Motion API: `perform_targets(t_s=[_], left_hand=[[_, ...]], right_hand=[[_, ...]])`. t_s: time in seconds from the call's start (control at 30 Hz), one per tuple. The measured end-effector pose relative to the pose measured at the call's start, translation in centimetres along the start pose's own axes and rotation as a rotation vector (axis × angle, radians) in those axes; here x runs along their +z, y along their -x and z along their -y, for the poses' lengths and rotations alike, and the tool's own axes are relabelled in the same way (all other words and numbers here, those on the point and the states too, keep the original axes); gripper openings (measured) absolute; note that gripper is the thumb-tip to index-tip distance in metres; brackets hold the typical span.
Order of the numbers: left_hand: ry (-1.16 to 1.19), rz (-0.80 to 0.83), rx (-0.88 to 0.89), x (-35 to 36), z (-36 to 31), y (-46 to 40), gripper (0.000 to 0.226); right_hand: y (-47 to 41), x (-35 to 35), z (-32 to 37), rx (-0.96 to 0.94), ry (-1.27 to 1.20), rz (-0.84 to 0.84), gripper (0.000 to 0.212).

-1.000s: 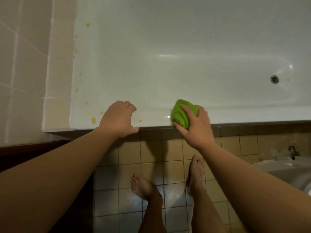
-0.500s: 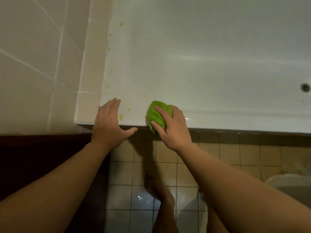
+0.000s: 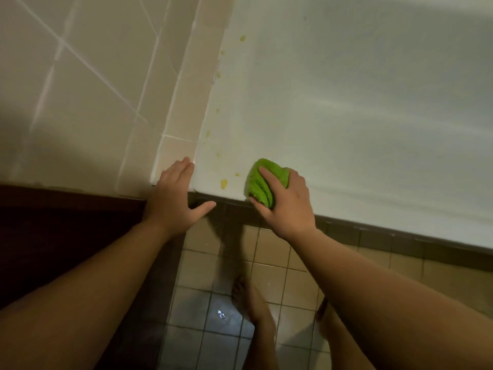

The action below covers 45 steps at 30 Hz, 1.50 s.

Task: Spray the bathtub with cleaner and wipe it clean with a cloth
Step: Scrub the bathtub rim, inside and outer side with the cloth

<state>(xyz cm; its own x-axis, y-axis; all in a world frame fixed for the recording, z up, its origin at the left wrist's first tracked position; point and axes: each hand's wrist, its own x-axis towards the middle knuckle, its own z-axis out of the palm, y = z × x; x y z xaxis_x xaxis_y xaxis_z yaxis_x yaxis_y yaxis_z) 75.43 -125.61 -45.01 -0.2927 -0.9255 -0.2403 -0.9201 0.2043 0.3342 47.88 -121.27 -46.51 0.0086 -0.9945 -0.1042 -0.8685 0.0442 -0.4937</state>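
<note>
A white bathtub fills the upper right of the head view, its near rim running diagonally. My right hand grips a bunched green cloth and presses it on the rim near the tub's left corner. Several yellow spots lie on the rim just left of the cloth and up along the left edge. My left hand rests flat on the corner where the rim meets the tiled ledge, fingers straight, thumb spread. No spray bottle is in view.
A beige tiled ledge and wall border the tub on the left. Below the rim is a dark strip, then a tan tiled floor with my bare feet on it.
The view has swung left and tilted. My right hand with the cloth has slid left along the rim towards the corner. My left hand has flattened at the corner.
</note>
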Motion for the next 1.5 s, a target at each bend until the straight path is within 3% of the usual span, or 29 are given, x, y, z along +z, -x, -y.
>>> perform_targets(t_s=[0.13, 0.3, 0.47, 0.57, 0.77, 0.97, 1.17, 1.3, 1.37, 1.5], left_hand=[[0.041, -0.038, 0.003, 0.4, 0.7, 0.1, 0.085], [0.104, -0.055, -0.057, 0.4, 0.5, -0.5, 0.065], [0.133, -0.086, -0.074, 0.4, 0.6, -1.6, 0.057], [0.172, -0.122, -0.064, 0.8, 0.8, -1.7, 0.057], [0.155, -0.178, -0.042, 1.0, 0.6, -1.6, 0.058], [0.168, -0.115, -0.101, 0.5, 0.8, -2.0, 0.057], [0.161, -0.093, -0.132, 0.2, 0.8, -1.9, 0.064], [0.157, -0.106, -0.162, -0.1, 0.3, -1.4, 0.070], [0.153, -0.106, -0.167, 0.1, 0.2, -1.0, 0.073], [0.157, -0.118, -0.166, 0.5, 0.1, -0.1, 0.073]], right_hand=[[-3.6, 0.8, 1.9, -0.096, -0.046, 0.080, 0.073], [-2.4, -0.3, -0.1, 0.133, -0.070, 0.023, 0.068], [0.9, 0.4, 0.4, -0.215, 0.019, 0.084, 0.080], [-1.6, 1.6, 1.9, -0.314, 0.007, 0.122, 0.079], [-2.9, 2.9, 2.6, -0.245, -0.198, 0.052, 0.060], [-6.5, 3.3, 3.9, -0.608, -0.016, 0.084, 0.065], [-9.0, 2.3, 3.3, -0.335, -0.105, 0.010, 0.063], [-5.9, 2.3, 2.5, -0.662, -0.022, 0.181, 0.070], [-7.2, 2.6, 3.5, -0.731, 0.018, 0.222, 0.070], [-12.6, 3.2, 6.2, -0.532, -0.030, 0.148, 0.066]])
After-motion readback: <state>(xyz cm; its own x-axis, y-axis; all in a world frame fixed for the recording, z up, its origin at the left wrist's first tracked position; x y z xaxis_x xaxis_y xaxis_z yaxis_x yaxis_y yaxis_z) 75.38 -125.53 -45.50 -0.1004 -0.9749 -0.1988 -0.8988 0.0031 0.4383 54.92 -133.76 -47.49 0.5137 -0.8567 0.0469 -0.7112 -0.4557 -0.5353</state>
